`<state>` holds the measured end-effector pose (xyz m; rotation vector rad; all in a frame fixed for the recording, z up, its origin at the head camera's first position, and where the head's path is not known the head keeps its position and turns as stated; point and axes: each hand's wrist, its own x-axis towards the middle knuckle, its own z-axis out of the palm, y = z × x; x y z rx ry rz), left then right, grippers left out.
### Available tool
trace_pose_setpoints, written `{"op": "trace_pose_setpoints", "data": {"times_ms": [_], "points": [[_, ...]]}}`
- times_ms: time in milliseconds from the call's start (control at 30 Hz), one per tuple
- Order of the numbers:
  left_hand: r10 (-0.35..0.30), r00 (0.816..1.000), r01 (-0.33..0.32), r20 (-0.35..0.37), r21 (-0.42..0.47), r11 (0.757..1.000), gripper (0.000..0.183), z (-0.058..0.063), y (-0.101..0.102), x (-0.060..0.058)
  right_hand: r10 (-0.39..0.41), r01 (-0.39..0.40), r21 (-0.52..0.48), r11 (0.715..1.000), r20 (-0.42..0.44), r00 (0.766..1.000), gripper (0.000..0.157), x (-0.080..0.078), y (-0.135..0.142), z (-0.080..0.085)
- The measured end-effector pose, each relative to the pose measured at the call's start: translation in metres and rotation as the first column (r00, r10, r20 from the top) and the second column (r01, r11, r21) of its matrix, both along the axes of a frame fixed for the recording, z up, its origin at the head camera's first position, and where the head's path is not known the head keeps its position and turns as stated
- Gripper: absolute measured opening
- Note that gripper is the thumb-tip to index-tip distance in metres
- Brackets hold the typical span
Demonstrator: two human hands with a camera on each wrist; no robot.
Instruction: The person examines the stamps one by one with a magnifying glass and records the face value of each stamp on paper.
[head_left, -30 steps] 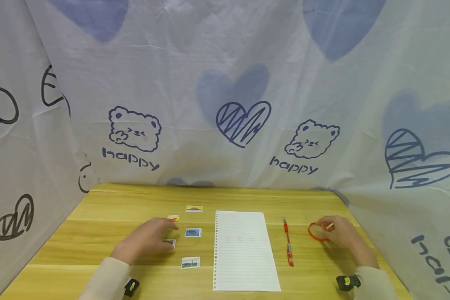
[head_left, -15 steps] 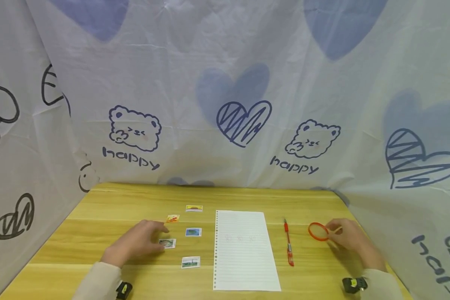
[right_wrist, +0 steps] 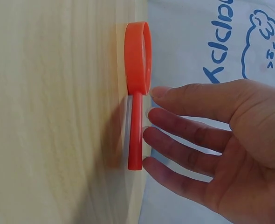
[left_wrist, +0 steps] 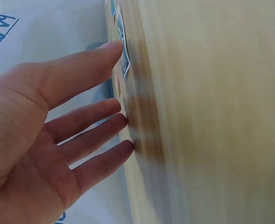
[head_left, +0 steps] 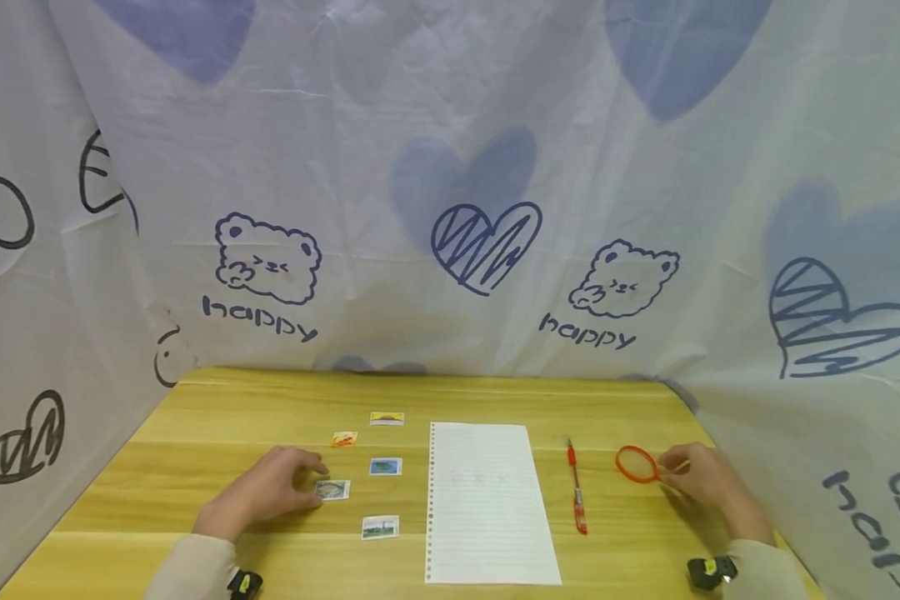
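My left hand (head_left: 266, 492) hovers low over the left of the table, thumb and fingers spread apart. Its thumb tip is right at the edge of a small stamp-like picture (head_left: 333, 490); in the left wrist view the thumb overlaps that picture (left_wrist: 124, 51). Beside it lie several more, among them a blue one (head_left: 386, 467) and an orange-yellow one (head_left: 344, 439). A red magnifying glass (head_left: 654, 478) rests on the table at the right. My right hand (head_left: 696, 477) is at its handle (right_wrist: 135, 135), fingers loosely bent with the tips beside the handle, not wrapped round it.
A lined sheet of paper (head_left: 487, 533) with faint writing lies mid-table. Right of it is a red pen (head_left: 576, 487), tip pointing away. A white curtain (head_left: 450, 333) printed with hearts and bears stands behind the wooden table (head_left: 255, 400) and at both sides.
My left hand has drawn back left, uncovering two of the small pictures. My right hand has shifted right, off the magnifying glass's ring to its handle.
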<state>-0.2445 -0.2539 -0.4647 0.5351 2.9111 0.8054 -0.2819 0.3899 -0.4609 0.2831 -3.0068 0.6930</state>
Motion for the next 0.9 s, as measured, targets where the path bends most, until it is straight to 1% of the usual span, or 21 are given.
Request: {"op": "trace_pose_setpoints", "data": {"times_ms": [133,233,333,467,567,733,833,900], "points": [[0.000,1.000,0.000,0.000,0.001,1.000,0.036,-0.002,-0.002,0.000,0.014,-0.014,-0.001,1.000,-0.004,1.000,0.017,-0.002,0.002,-0.004],[0.019,1.000,-0.019,0.007,-0.003,1.000,0.034,-0.002,-0.004,0.000,0.023,-0.023,-0.018,1.000,0.005,1.000,0.017,-0.003,0.004,-0.005],[0.009,1.000,-0.009,0.000,-0.013,1.000,0.032,-0.003,-0.006,-0.001,0.024,-0.023,-0.029,0.999,0.016,1.000,0.016,-0.003,0.007,-0.007],[0.000,1.000,0.000,0.010,-0.007,1.000,0.029,-0.003,-0.005,-0.002,0.012,-0.012,-0.003,1.000,0.034,0.999,0.013,-0.002,0.012,-0.009],[0.007,1.000,-0.007,0.022,0.003,1.000,0.028,-0.005,-0.005,-0.002,-0.004,0.003,0.012,1.000,0.046,0.999,0.011,-0.001,0.013,-0.011],[0.011,0.999,-0.011,0.033,0.018,1.000,0.025,-0.006,-0.006,-0.002,-0.007,0.006,0.018,1.000,0.044,0.999,0.010,0.000,0.012,-0.012],[0.000,1.000,0.000,0.016,0.017,1.000,0.022,-0.005,-0.006,-0.003,-0.011,0.010,0.031,0.999,0.030,0.999,0.008,-0.001,0.011,-0.012],[0.005,1.000,-0.005,0.015,0.021,1.000,0.020,-0.004,-0.007,-0.003,-0.014,0.013,0.041,0.999,0.021,1.000,0.008,-0.001,0.010,-0.012]]}}
